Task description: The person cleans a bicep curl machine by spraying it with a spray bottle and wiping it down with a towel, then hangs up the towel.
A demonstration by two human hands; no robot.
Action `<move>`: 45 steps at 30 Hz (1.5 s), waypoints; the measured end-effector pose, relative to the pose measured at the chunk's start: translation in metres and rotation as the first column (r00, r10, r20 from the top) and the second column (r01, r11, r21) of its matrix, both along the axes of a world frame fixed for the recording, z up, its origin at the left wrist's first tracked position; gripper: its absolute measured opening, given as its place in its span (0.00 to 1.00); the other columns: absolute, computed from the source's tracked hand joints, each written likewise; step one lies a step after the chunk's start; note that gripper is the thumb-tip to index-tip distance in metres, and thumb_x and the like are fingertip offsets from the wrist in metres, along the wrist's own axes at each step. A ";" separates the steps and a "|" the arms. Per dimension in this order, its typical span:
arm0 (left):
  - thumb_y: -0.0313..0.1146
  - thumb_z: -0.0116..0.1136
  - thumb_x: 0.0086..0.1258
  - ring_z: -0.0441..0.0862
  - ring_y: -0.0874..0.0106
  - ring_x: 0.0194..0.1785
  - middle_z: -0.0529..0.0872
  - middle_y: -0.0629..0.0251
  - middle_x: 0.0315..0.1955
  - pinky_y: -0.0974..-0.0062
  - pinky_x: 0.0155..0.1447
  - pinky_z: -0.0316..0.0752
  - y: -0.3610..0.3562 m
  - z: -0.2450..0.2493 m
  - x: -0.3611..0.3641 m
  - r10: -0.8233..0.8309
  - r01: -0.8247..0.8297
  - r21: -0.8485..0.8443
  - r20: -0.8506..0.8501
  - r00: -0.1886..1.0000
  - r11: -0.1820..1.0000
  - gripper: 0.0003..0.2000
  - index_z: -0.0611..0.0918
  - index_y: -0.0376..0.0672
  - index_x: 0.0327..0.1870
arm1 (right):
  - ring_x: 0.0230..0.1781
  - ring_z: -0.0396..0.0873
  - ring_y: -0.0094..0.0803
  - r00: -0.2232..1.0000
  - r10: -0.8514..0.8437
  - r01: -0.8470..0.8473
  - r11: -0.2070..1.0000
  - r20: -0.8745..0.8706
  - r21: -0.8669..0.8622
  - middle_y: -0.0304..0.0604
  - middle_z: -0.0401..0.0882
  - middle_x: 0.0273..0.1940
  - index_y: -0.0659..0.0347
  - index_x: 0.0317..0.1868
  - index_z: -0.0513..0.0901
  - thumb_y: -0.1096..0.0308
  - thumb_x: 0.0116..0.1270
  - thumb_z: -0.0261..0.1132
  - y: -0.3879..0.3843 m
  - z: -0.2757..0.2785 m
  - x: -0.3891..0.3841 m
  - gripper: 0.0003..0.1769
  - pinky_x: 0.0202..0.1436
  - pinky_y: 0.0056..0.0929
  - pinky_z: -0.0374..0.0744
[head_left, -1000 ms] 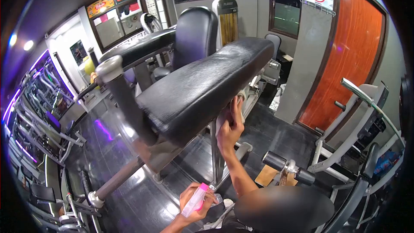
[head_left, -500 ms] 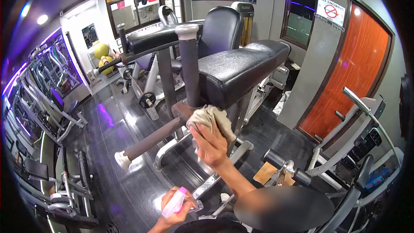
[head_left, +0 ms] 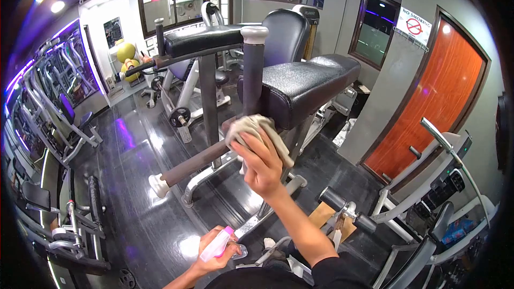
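My right hand presses a beige cloth against the frame of a gym machine, just below its black padded seat and beside the upright grey post. My left hand is low near the bottom edge and grips a clear spray bottle with a pink cap. A brown lever bar with a white end cap runs down to the left from the spot under the cloth.
A black arm pad on a stand sits behind the post. More weight machines line the left wall. An orange door is on the right, with a grey machine and roller pads near me. The dark floor is glossy.
My right hand came out from under the seat with the cloth and moved left onto the frame by the post. My view shifted, and my left hand with the bottle drifted slightly left.
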State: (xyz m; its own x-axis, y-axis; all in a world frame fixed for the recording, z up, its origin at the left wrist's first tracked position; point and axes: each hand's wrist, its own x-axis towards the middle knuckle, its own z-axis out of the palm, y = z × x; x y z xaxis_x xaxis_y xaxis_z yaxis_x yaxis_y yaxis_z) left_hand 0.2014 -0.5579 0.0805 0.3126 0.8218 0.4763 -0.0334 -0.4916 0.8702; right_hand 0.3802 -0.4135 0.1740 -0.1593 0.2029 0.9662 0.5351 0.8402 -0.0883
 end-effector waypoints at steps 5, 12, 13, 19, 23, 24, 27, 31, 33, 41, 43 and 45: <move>0.15 0.56 0.62 0.87 0.65 0.31 0.79 0.55 0.35 0.73 0.36 0.81 -0.004 0.002 0.017 0.019 0.023 -0.198 0.206 0.978 0.980 0.11 0.73 0.31 0.45 | 0.56 0.73 0.67 0.966 -0.160 0.184 0.977 -0.203 0.106 0.55 0.76 0.54 0.58 0.46 0.84 0.79 0.53 0.65 0.014 -0.073 -0.003 0.17 0.61 0.56 0.74; 0.13 0.54 0.61 0.87 0.64 0.32 0.78 0.55 0.36 0.72 0.35 0.82 -0.004 0.002 0.031 0.042 -0.017 -0.157 0.160 0.986 0.987 0.11 0.73 0.31 0.44 | 0.58 0.70 0.72 0.914 -0.271 0.315 0.943 -0.301 0.105 0.61 0.75 0.57 0.63 0.44 0.83 0.81 0.49 0.68 0.040 -0.072 0.038 0.19 0.58 0.55 0.76; 0.13 0.54 0.61 0.87 0.65 0.31 0.78 0.54 0.36 0.72 0.35 0.82 -0.003 0.006 0.034 0.040 -0.020 -0.150 0.134 0.990 0.988 0.11 0.73 0.31 0.44 | 0.55 0.74 0.69 0.925 -0.270 0.310 0.943 -0.269 0.118 0.59 0.78 0.52 0.63 0.42 0.84 0.80 0.49 0.69 0.042 -0.071 0.046 0.17 0.53 0.52 0.79; 0.17 0.57 0.61 0.85 0.68 0.34 0.84 0.58 0.29 0.72 0.42 0.80 0.015 0.000 0.057 -0.007 0.003 -0.105 -0.045 0.999 0.995 0.10 0.73 0.33 0.43 | 0.48 0.81 0.61 0.961 -0.220 0.252 0.945 -0.167 0.207 0.52 0.81 0.39 0.63 0.33 0.83 0.78 0.48 0.70 0.055 -0.075 0.079 0.10 0.44 0.43 0.85; 0.17 0.57 0.61 0.84 0.69 0.37 0.85 0.59 0.27 0.72 0.45 0.79 0.037 0.005 0.078 -0.043 0.041 -0.089 -0.014 0.999 0.995 0.11 0.73 0.34 0.43 | 0.51 0.79 0.61 0.926 -0.299 0.336 0.931 -0.230 0.144 0.57 0.81 0.46 0.68 0.34 0.82 0.81 0.48 0.68 0.082 -0.087 0.118 0.10 0.49 0.46 0.84; 0.17 0.57 0.61 0.84 0.69 0.37 0.85 0.59 0.27 0.72 0.44 0.79 0.041 0.000 0.082 -0.061 0.061 -0.112 -0.002 0.998 0.992 0.11 0.73 0.33 0.43 | 0.51 0.80 0.59 0.933 -0.285 0.321 0.935 -0.221 0.148 0.58 0.81 0.47 0.69 0.36 0.83 0.82 0.49 0.67 0.086 -0.078 0.131 0.11 0.51 0.46 0.83; 0.18 0.57 0.61 0.85 0.69 0.37 0.85 0.59 0.27 0.72 0.44 0.79 0.053 0.002 0.099 -0.085 0.093 -0.217 0.045 0.995 0.972 0.11 0.73 0.33 0.43 | 0.50 0.82 0.54 0.916 -0.333 0.376 0.908 -0.222 0.187 0.63 0.81 0.47 0.74 0.44 0.83 0.82 0.56 0.63 0.115 -0.062 0.177 0.14 0.53 0.41 0.80; 0.17 0.57 0.61 0.85 0.68 0.36 0.85 0.59 0.27 0.72 0.45 0.78 0.073 -0.010 0.111 -0.118 0.116 -0.177 -0.002 0.993 0.977 0.11 0.73 0.32 0.44 | 0.51 0.81 0.45 0.770 -0.426 0.477 0.879 -0.475 -0.015 0.55 0.82 0.50 0.69 0.50 0.82 0.80 0.64 0.60 0.142 -0.061 0.227 0.14 0.57 0.33 0.77; 0.17 0.57 0.61 0.85 0.68 0.37 0.86 0.60 0.26 0.72 0.46 0.78 0.076 -0.004 0.119 -0.127 0.131 -0.244 0.034 0.991 0.961 0.11 0.73 0.33 0.43 | 0.52 0.80 0.40 0.594 -0.417 0.422 0.890 -0.688 -0.175 0.51 0.81 0.52 0.67 0.54 0.80 0.78 0.67 0.57 0.173 -0.076 0.265 0.16 0.59 0.30 0.75; 0.14 0.50 0.65 0.86 0.57 0.33 0.76 0.51 0.38 0.63 0.40 0.82 0.099 -0.007 0.118 -0.170 0.157 -0.085 -0.190 0.967 0.984 0.11 0.70 0.33 0.46 | 0.57 0.77 0.38 0.455 -0.476 0.183 0.877 -0.753 -0.444 0.56 0.77 0.57 0.61 0.65 0.72 0.73 0.67 0.55 0.267 -0.035 0.370 0.25 0.60 0.30 0.70; 0.16 0.57 0.61 0.87 0.67 0.34 0.81 0.57 0.34 0.74 0.38 0.79 0.097 -0.010 0.120 -0.101 0.088 -0.267 -0.036 0.994 0.960 0.10 0.74 0.31 0.43 | 0.50 0.82 0.38 0.484 -0.627 0.323 0.776 -0.610 -0.541 0.58 0.81 0.50 0.57 0.63 0.75 0.73 0.65 0.55 0.239 -0.033 0.356 0.24 0.55 0.31 0.74; 0.16 0.57 0.61 0.87 0.66 0.34 0.80 0.56 0.36 0.74 0.38 0.79 0.100 -0.015 0.121 -0.126 0.124 -0.291 0.011 0.992 0.949 0.11 0.74 0.31 0.44 | 0.46 0.84 0.40 0.524 -0.691 0.208 0.671 -0.498 -0.711 0.58 0.83 0.47 0.54 0.62 0.76 0.75 0.62 0.54 0.211 -0.028 0.343 0.25 0.50 0.33 0.76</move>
State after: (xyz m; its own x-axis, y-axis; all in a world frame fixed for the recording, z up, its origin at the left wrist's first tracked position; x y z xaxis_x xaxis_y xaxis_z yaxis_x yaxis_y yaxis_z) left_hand 0.3221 -0.4581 0.0655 0.4244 0.8784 0.2199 -0.0715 -0.2096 0.9752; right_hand 0.7229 -0.2023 0.1459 0.7565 0.5061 0.4143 0.3828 0.1709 -0.9079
